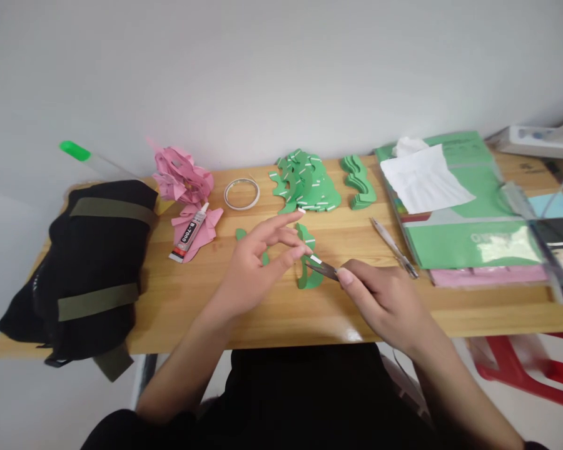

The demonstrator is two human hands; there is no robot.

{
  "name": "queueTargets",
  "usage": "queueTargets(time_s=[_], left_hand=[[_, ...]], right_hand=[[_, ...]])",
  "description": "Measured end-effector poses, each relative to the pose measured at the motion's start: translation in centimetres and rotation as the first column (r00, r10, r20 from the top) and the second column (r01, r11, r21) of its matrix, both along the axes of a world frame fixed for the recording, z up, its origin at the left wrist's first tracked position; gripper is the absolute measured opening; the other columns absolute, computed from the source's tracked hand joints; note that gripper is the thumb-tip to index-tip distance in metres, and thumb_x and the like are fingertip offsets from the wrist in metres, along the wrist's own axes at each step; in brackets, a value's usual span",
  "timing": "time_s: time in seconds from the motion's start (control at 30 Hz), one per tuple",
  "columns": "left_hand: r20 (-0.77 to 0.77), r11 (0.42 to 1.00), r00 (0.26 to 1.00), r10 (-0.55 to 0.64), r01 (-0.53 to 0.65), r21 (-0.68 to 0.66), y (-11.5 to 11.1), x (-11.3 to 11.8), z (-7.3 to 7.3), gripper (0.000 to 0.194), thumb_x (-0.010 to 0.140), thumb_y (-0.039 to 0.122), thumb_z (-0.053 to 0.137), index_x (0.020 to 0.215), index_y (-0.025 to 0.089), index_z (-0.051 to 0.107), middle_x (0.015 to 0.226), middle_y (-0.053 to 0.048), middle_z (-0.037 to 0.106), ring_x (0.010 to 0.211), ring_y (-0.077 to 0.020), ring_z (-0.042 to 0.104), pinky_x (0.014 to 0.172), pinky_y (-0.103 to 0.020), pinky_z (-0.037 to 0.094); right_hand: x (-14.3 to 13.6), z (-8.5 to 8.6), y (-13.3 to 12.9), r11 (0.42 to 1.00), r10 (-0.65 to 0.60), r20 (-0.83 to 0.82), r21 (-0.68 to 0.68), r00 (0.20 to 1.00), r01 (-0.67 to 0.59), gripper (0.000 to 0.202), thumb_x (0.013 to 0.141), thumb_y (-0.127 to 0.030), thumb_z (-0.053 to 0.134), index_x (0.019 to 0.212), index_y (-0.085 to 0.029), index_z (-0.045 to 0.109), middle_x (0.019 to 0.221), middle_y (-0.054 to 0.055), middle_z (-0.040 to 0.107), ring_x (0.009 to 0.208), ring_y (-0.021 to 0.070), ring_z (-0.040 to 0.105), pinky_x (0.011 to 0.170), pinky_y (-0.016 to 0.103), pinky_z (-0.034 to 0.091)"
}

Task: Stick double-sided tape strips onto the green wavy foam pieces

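Observation:
My right hand (388,301) grips a pair of small dark scissors (327,271); their handles are hidden in the palm and the blades point left. The blades are at a short strip of white tape (315,259), which my left hand (256,265) pinches between thumb and a finger. The left index finger is stretched out, with a small white piece (301,211) at its tip. Just beneath the hands lies a curved green cutout (309,281) with a white strip on it. Another green piece (241,234) is partly covered by my left hand.
Behind the hands sit a pile of green cutouts with white strips (309,181) and a stack of wavy green pieces (358,181). A tape roll (241,207), pink scraps (181,172), a B-7000 glue tube (189,234) and a black bag (101,250) lie left; a pen (393,247) and green folder (478,244) right.

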State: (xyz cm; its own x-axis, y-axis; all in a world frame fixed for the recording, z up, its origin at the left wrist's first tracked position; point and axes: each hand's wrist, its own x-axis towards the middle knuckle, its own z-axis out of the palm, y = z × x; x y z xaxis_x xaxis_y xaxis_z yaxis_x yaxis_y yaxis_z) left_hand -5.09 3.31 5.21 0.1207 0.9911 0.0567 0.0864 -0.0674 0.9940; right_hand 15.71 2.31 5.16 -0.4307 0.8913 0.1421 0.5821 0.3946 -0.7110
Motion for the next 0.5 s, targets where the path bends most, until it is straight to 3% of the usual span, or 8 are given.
queueTargets(time_s=[0.3, 0.5], left_hand=[[-0.155, 0.995, 0.982, -0.104, 0.104, -0.009, -0.02, -0.65, -0.24, 0.036, 0.081, 0.024, 0.074, 0.116, 0.022, 0.068, 0.081, 0.000, 0.077, 0.089, -0.0168, 0.071, 0.090, -0.033, 0.051], [-0.207, 0.990, 0.968, -0.138, 0.134, -0.035, 0.05, -0.70, -0.03, 0.041, 0.075, 0.022, 0.079, 0.114, 0.023, 0.070, 0.077, 0.001, 0.077, 0.090, -0.0182, 0.071, 0.093, -0.035, 0.050]], right_hand=[[0.78, 0.07, 0.01, 0.995, 0.084, 0.086, -0.058, 0.993, -0.079, 0.047, 0.100, -0.042, 0.038, 0.061, -0.019, 0.049, 0.045, -0.007, 0.035, 0.036, 0.0068, 0.035, 0.043, 0.023, 0.025], [1.00, -0.11, 0.12, 0.986, 0.140, 0.198, -0.121, 0.970, -0.118, 0.052, 0.100, -0.048, 0.032, 0.067, -0.017, 0.058, 0.048, -0.002, 0.046, 0.041, 0.0099, 0.042, 0.048, 0.027, 0.025]])
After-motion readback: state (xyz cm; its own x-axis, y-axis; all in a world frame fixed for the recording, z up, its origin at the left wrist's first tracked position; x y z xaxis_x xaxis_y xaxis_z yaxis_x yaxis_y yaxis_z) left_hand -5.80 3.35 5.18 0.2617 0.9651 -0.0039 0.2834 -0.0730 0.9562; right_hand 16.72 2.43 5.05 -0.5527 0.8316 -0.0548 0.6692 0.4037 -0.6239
